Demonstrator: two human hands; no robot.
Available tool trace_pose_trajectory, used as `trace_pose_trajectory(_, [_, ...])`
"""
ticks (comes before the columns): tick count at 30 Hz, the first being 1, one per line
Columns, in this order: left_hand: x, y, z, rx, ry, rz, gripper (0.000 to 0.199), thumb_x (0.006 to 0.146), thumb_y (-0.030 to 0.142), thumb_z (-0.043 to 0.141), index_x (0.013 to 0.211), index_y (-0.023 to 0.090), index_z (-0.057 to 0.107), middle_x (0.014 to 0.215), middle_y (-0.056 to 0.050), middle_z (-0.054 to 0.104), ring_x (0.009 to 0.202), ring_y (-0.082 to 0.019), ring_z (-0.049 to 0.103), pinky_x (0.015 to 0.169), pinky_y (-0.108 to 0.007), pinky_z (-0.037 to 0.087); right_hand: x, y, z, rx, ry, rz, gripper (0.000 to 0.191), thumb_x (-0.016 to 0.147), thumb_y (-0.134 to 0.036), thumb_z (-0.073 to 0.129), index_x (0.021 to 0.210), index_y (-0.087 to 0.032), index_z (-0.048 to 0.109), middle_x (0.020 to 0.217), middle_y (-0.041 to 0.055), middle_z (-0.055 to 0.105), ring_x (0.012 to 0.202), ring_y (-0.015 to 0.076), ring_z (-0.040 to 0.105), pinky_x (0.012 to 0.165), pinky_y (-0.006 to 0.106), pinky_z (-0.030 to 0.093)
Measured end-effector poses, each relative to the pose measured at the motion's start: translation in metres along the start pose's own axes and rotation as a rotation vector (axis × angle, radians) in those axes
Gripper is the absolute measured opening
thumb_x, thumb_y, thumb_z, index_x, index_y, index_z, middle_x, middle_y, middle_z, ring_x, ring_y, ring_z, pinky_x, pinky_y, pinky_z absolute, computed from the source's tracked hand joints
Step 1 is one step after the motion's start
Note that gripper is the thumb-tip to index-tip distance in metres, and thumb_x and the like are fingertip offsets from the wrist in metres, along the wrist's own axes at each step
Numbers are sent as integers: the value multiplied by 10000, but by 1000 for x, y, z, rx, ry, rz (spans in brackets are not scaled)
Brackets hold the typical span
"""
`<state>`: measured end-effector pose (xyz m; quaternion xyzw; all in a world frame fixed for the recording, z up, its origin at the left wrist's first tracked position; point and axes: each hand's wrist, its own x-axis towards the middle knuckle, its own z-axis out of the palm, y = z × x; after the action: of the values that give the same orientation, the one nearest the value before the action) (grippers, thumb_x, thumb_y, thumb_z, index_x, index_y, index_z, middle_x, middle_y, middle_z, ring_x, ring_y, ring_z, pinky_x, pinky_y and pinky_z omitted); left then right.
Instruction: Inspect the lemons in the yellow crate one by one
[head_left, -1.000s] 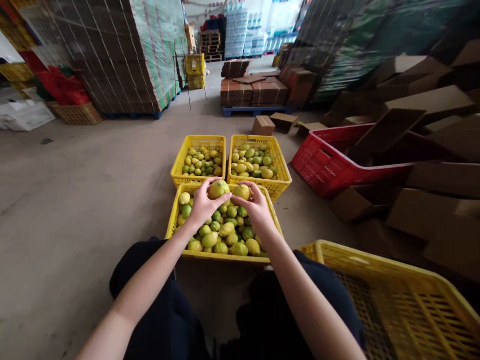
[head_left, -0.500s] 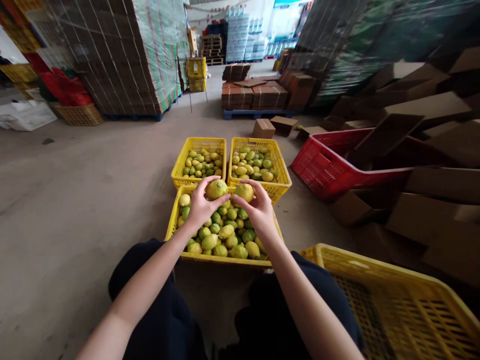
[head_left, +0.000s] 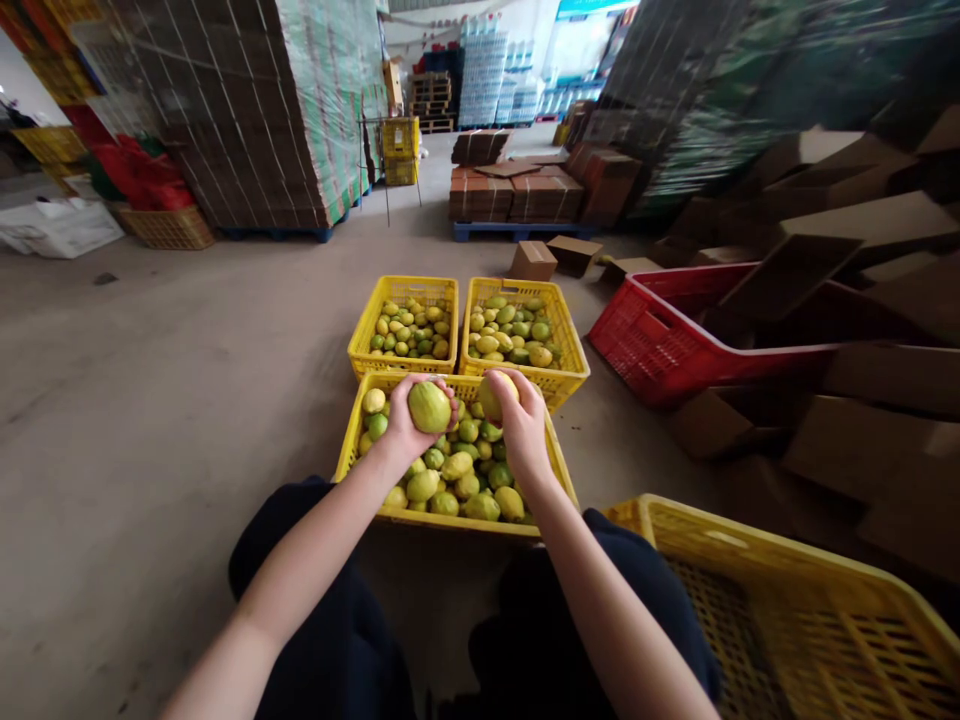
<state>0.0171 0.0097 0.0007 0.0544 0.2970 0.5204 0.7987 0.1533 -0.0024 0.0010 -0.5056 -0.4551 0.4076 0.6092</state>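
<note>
A yellow-green lemon (head_left: 430, 407) rests in my left hand (head_left: 406, 424), whose fingers curl round it from beneath. My right hand (head_left: 525, 428) grips a second lemon (head_left: 495, 394), partly covered by the fingers. Both hands are above the near yellow crate (head_left: 346, 440), which is full of yellow and green lemons (head_left: 456, 466). Just beyond it stand two more yellow crates side by side, the left crate (head_left: 360, 330) and the right crate (head_left: 574, 350), each with lemons inside.
At my right knee is a larger yellow crate (head_left: 750, 545). A red crate (head_left: 637, 335) with cardboard boxes (head_left: 847, 420) around it lies further right. Ahead, flattened cartons (head_left: 547, 195) are stacked on a blue pallet (head_left: 495, 232). Wrapped stacks (head_left: 330, 110) rise at both sides.
My left hand has turned palm up under its lemon. My right hand has rotated so its back faces up over the other lemon. The view has shifted slightly.
</note>
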Motion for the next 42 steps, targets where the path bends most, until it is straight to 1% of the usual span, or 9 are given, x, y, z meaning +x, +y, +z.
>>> trace_pose_trajectory(6, [8, -5, -2, 5, -20, 4, 96, 731, 242, 514, 759, 189, 589, 676, -30, 634, 701, -181, 648, 720, -332, 555, 3, 7, 11, -82, 30, -166, 192, 821, -384, 613, 972, -265, 625, 828, -19, 596, 760, 144, 534, 734, 243, 462])
trace_pose_trajectory(10, [10, -12, -1, 89, -36, 45, 168, 711, 223, 514, 824, 186, 633, 709, -40, 668, 873, -234, 671, 764, -346, 553, 4, 14, 21, -305, 11, -358, 327, 857, -396, 556, 1142, -238, 581, 1092, 80, 594, 1034, 241, 541, 956, 401, 422])
trace_pose_trajectory(15, [6, -13, 0, 183, -19, 199, 325, 704, 215, 459, 949, 195, 672, 794, -32, 703, 982, -221, 659, 825, -321, 534, -4, 20, 29, -543, -240, -413, 408, 959, -408, 330, 1227, -245, 590, 1233, 101, 593, 1175, 284, 485, 1028, 499, 358])
trace_pose_trajectory(21, [6, 1, -11, 139, -162, 216, 359, 807, 329, 441, 1006, 141, 674, 926, -91, 714, 1042, -261, 635, 882, -364, 513, -14, 21, 27, -630, -387, -627, 655, 808, -564, 574, 1360, -219, 495, 1493, 141, 376, 1356, 359, 326, 1085, 564, 329])
trace_pose_trajectory(30, [19, -3, -18, 113, -198, 173, 263, 852, 294, 467, 931, 151, 674, 921, -92, 717, 1022, -254, 651, 930, -353, 493, -26, 13, 26, -508, -335, -981, 474, 771, -365, 692, 1198, -207, 559, 1078, 126, 681, 1077, 306, 614, 956, 498, 477])
trace_pose_trajectory(32, [17, 1, -12, 107, -162, 177, 232, 844, 326, 526, 906, 157, 673, 879, -82, 717, 921, -234, 675, 853, -333, 526, -25, 8, 23, -347, -224, -902, 483, 747, -312, 723, 1187, -216, 551, 1099, 113, 662, 1031, 275, 625, 907, 445, 508])
trace_pose_trajectory(35, [12, 9, -4, 32, -86, 167, 153, 815, 324, 601, 810, 180, 652, 757, -43, 690, 682, -165, 652, 643, -264, 535, -15, 1, 16, -63, -54, -574, 479, 691, -276, 770, 1124, -246, 568, 1065, 51, 643, 940, 217, 630, 836, 368, 529])
trace_pose_trajectory(39, [8, 13, 2, -21, -41, 210, 177, 800, 324, 593, 694, 183, 603, 650, -12, 619, 554, -123, 580, 516, -235, 477, -1, 0, 9, 350, -114, -86, 290, 718, -353, 712, 971, -239, 630, 896, -9, 653, 701, 147, 617, 615, 275, 529])
trace_pose_trajectory(42, [8, 8, 2, 49, -26, 317, 234, 795, 292, 528, 597, 174, 567, 580, -11, 570, 509, -117, 540, 480, -231, 437, 1, 6, 14, 499, -135, 64, 245, 776, -418, 608, 791, -183, 677, 772, 9, 663, 620, 144, 605, 546, 261, 507])
